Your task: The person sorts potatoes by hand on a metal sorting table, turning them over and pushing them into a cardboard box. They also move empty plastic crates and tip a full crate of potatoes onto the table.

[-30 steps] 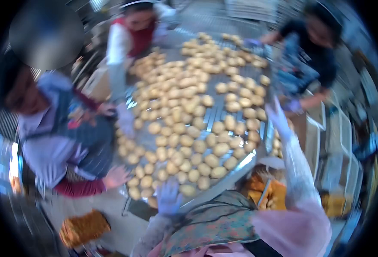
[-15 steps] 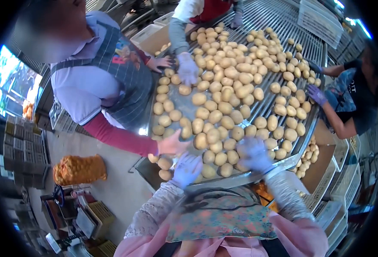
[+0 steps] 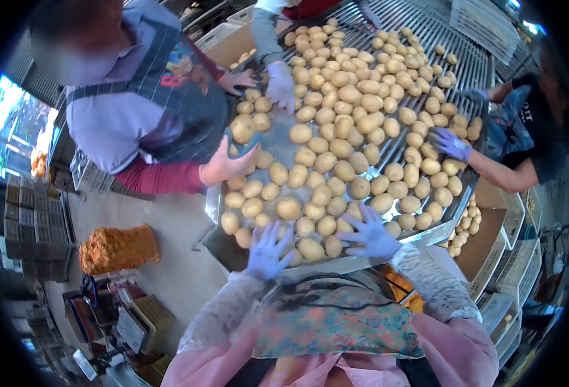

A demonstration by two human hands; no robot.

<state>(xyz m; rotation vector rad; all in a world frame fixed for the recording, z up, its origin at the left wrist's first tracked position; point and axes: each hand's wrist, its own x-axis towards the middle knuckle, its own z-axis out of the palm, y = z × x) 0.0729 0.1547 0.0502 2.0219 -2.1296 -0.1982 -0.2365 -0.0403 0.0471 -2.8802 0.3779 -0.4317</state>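
Potatoes loose across the metal tabletop, several close to its near rim. Left hand and right hand at that side, fingers spread, no grip seen. Risk: a hard pull bodyward could send rim-side ones over; a co-worker's hand, near the left, could bump it.

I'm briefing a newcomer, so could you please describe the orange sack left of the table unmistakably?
Find the metal table covered with potatoes, then look across the pale floor on the picture's left. The sack lies there, lumpy and full, its bright orange unlike the dull stacked crates beyond.
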